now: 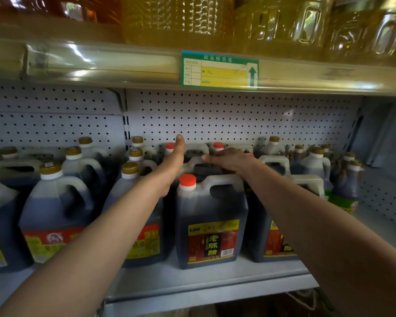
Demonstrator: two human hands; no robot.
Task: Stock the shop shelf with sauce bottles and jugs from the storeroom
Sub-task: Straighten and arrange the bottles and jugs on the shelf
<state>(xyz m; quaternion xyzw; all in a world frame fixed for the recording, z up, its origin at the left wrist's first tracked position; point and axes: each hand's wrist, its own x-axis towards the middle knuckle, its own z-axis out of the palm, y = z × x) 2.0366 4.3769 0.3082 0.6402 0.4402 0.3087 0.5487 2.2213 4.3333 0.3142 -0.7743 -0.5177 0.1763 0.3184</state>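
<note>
Head view: a front red-capped jug point(212, 225) of dark liquid stands at the front edge of the grey shelf point(204, 280), its label dark red with a yellow band. Everything below is placed against this jug.

Directly behind it stands a second jug point(198, 164) of the same kind. The right hand point(229, 160) lies over the top of that jug's white handle, fingers together and bent down over the grip; whether they close fully round it I cannot tell, since the far side is hidden. The left hand point(173, 165) reaches past the front jug's left side, palm on edge, thumb up, fingers straight and together, holding nothing; whether it touches the second jug cannot be seen.

Further behind, two more red caps point(218, 146) show near the white pegboard back wall point(238, 115).

Left of the front jug stand gold-capped jugs point(55, 216) with red-and-yellow labels, in rows running back to the wall. Right of it is another dark jug point(274, 234), partly covered by the right forearm, and beyond that smaller dark bottles point(350, 179), one with a green label.

Above it, on the upper shelf's edge, sits a green-and-yellow price tag point(220, 69), and over that stand yellow oil containers point(284, 19)
</note>
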